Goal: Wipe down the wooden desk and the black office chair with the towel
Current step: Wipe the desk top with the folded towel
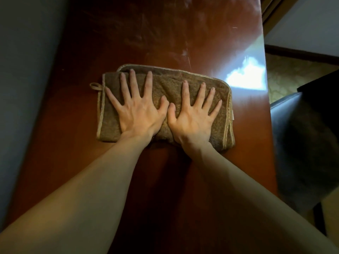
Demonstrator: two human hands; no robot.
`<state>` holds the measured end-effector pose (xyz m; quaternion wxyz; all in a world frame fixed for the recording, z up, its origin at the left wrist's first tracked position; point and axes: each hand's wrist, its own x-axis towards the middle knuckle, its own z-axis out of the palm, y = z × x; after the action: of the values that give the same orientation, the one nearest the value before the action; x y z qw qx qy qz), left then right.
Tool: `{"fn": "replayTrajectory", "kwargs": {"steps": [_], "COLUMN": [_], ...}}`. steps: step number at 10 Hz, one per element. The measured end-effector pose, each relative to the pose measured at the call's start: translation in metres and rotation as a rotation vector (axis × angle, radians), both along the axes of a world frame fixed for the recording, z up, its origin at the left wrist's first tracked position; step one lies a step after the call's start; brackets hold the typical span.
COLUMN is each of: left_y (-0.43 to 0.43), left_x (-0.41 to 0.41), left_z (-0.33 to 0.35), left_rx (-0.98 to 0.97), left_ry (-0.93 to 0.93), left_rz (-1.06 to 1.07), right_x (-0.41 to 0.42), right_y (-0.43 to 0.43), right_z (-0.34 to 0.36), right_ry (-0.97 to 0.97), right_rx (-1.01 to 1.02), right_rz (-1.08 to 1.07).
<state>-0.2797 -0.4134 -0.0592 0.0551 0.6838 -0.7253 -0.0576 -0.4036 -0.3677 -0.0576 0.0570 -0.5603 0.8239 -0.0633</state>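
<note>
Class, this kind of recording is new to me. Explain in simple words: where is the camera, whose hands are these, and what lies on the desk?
No machine here: a person wears a camera on the head, so the one picture looks down at their own bare arms. The left hand and the right hand lie flat, fingers spread, pressing a folded brown towel onto the wooden desk. Nothing is gripped. A black office chair stands to the desk's right.
</note>
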Motion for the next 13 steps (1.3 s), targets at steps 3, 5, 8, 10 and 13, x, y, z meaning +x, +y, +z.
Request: {"fn": "replayTrajectory", "kwargs": {"steps": [3,5,8,10,13], "left_y": [-0.044,-0.074,-0.120,-0.149,-0.194], "left_x": [-0.012,-0.020,-0.035,-0.043,-0.057], "left_z": [0.000,-0.001,0.000,0.002,0.003], "left_rx": [0.003,-0.005,-0.018,-0.016,-0.008], "left_ry": [0.001,-0.010,-0.022,-0.018,-0.026], "left_rz": [0.012,0.018,0.014,0.010,0.016], "right_x": [-0.008,-0.015,-0.025,-0.032,-0.046], "right_y": [-0.043,-0.072,-0.113,-0.143,-0.188], "right_z": [0.001,0.000,0.007,0.010,0.012], "right_ry": [0.004,-0.024,-0.022,-0.024,-0.032], "right_rx": [0.008,-0.002,0.007,0.024,0.019], "right_rz": [-0.010,-0.028,-0.043,-0.036,-0.041]}}
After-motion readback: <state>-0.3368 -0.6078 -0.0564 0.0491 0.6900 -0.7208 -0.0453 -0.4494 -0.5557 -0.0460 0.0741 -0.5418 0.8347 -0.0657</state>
